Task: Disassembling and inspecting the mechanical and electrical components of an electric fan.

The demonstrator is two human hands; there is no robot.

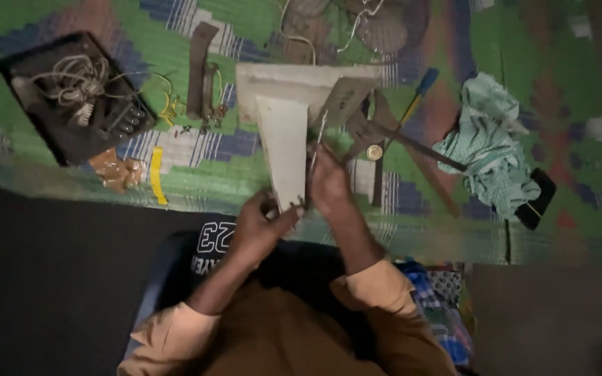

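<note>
Orange sleeves and the person's forearms sat closest to the camera, leading up to both hands at the near tip of a pale wedge-shaped panel point(283, 150). That panel lay on the patterned mat point(196, 157), its narrow end pointing toward the person and its broad end butting a pale rectangular base point(294, 80) farther away.

The left hand point(259, 223) pinched the panel's narrow tip, its fingers curled closed around the edge. The right hand point(329, 184) was clenched on a thin metal tool point(317, 143), probably a screwdriver or rod, whose shaft ran up along the panel's right edge. How tightly either hand gripped could not be told in the dim light.

My judgement is that the thin tool could slip off the panel's edge toward the left hand's fingers, since both hands worked nearly touching at the same tip. The panel might also pivot on the soft mat if the left hand eased.

Just right of the panel lay dark metal brackets point(371, 125), a small round brass piece point(374, 152) and a blue-handled screwdriver point(416, 94). A crumpled green checked cloth point(489, 150) lay farther right. Well to the left sat a black tray point(71, 94) holding coiled wire, with a yellow strip point(157, 174) near it.
</note>
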